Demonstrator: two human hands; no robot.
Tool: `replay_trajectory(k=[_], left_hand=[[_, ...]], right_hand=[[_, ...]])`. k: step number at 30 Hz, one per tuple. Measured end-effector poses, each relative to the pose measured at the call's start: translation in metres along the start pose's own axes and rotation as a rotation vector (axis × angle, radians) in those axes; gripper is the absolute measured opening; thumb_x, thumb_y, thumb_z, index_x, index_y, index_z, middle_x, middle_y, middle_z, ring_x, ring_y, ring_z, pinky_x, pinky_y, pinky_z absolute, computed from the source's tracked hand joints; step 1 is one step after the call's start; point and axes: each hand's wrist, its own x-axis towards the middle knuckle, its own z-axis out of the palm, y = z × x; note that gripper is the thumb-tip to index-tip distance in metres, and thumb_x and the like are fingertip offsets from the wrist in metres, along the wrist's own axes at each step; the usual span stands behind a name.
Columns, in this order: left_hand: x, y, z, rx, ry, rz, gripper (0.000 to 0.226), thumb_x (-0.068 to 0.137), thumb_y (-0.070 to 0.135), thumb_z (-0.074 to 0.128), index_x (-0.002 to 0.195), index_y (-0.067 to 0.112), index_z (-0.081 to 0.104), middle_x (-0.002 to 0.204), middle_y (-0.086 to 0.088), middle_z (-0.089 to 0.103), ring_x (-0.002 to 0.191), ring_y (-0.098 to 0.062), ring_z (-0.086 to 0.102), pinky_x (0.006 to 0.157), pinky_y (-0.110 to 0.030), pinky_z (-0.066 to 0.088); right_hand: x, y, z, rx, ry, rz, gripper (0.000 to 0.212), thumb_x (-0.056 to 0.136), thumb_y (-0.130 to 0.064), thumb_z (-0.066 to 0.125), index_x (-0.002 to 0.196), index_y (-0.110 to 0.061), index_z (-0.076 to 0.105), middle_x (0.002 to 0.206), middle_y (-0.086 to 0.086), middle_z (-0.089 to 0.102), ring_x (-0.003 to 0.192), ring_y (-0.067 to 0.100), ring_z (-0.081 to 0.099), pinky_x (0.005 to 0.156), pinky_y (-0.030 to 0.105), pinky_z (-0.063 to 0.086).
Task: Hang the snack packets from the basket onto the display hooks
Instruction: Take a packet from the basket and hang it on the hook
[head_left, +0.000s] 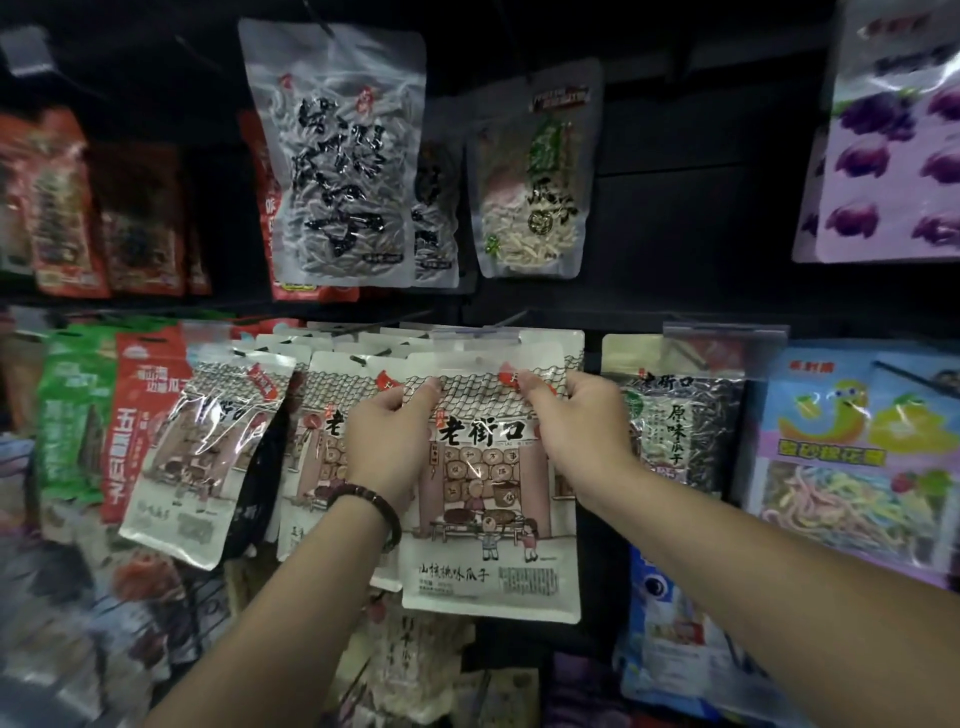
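I hold a white snack packet (491, 499) printed with an old shop-front drawing, upright in front of the middle row of the display. My left hand (387, 436) pinches its upper left part and my right hand (576, 415) pinches its upper right corner. The hang hole near its top edge sits just below a black display hook (511, 318). Behind it hang several packets of the same kind (337, 374). The basket is out of view.
A matching packet (208, 457) hangs tilted to the left. Grey and green seed packets (343, 156) hang above. A dark seed packet (675, 415) and pastel candy bags (852, 447) hang to the right, red and green packets (104, 415) to the left.
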Motion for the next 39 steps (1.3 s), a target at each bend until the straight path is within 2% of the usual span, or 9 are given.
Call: replay_trajectory(k=[3,4,6,9,12,17,21,28,39], left_hand=[[-0.003,0.01,0.002,0.052,0.013,0.037,0.046,0.097,0.048,0.073,0.102,0.002,0.073,0.101,-0.014,0.06,0.055,-0.033,0.055,0.081,-0.04,0.06],[-0.003,0.011,0.003,0.036,0.026,0.038,0.052,0.097,0.047,0.073,0.115,-0.001,0.064,0.052,-0.006,0.052,0.053,-0.026,0.054,0.071,-0.033,0.055],[-0.004,0.012,0.002,0.079,0.035,0.074,0.027,0.097,0.046,0.072,0.114,0.035,0.054,0.059,0.006,0.044,0.053,-0.018,0.045,0.063,-0.032,0.046],[0.0,0.013,0.004,0.125,0.038,0.083,0.034,0.096,0.049,0.073,0.092,0.016,0.069,0.055,0.005,0.049,0.053,-0.018,0.048,0.072,-0.039,0.057],[-0.004,0.015,0.007,0.131,0.087,0.096,0.05,0.09,0.045,0.083,0.128,0.024,0.059,0.11,0.001,0.072,0.095,-0.018,0.072,0.087,-0.04,0.061],[-0.061,-0.012,0.029,0.336,0.104,0.435,0.072,0.091,0.021,0.081,0.148,0.027,0.039,0.159,0.004,0.027,0.118,0.017,0.046,0.089,-0.002,0.05],[-0.091,-0.05,0.047,0.658,0.04,0.596,0.073,0.099,0.049,0.062,0.161,0.03,0.029,0.177,-0.002,0.0,0.166,-0.027,0.0,0.131,-0.054,0.022],[-0.076,-0.067,0.076,0.77,-0.225,0.44,0.104,0.091,0.063,0.067,0.163,0.052,-0.008,0.176,0.0,-0.019,0.163,-0.03,-0.018,0.13,-0.065,0.012],[-0.094,-0.069,0.078,0.775,-0.185,0.425,0.089,0.094,0.043,0.071,0.163,0.035,0.016,0.175,-0.009,-0.004,0.161,-0.038,-0.002,0.128,-0.058,0.023]], right_hand=[[0.002,0.001,0.001,0.036,0.032,0.024,0.049,0.099,-0.045,0.071,0.068,-0.017,0.045,0.051,0.001,0.051,0.046,0.017,0.045,0.054,0.032,0.037],[0.003,0.001,0.002,0.05,0.041,0.03,0.05,0.099,-0.045,0.071,0.067,-0.017,0.044,0.051,0.0,0.051,0.046,0.018,0.045,0.055,0.032,0.037],[0.005,0.002,0.003,0.048,0.055,0.026,0.049,0.097,-0.046,0.072,0.068,-0.018,0.044,0.055,0.005,0.05,0.05,0.02,0.046,0.056,0.035,0.037],[0.01,0.005,0.004,0.002,0.064,0.016,0.049,0.096,-0.047,0.072,0.068,-0.017,0.045,0.06,0.01,0.048,0.055,0.022,0.047,0.057,0.039,0.041],[0.014,0.01,0.005,-0.047,0.071,0.036,0.05,0.097,-0.046,0.072,0.067,-0.016,0.045,0.056,0.005,0.043,0.054,0.022,0.042,0.058,0.044,0.048],[0.022,0.012,0.001,-0.096,0.059,-0.004,0.051,0.1,-0.044,0.07,0.068,-0.016,0.042,0.06,0.002,0.038,0.057,0.02,0.037,0.058,0.037,0.033],[0.027,0.016,0.0,-0.105,0.056,-0.021,0.053,0.101,-0.048,0.066,0.073,-0.007,0.048,0.063,0.005,0.043,0.058,0.021,0.04,0.058,0.037,0.035],[0.045,0.021,0.012,-0.156,0.113,0.117,0.049,0.104,-0.054,0.057,0.079,-0.012,0.054,0.078,0.006,0.054,0.076,0.027,0.053,0.066,0.037,0.039],[0.008,0.008,-0.04,-0.415,-0.075,0.029,0.041,0.099,-0.043,0.068,0.132,-0.023,0.053,0.12,0.001,0.064,0.101,0.019,0.065,0.082,0.035,0.054]])
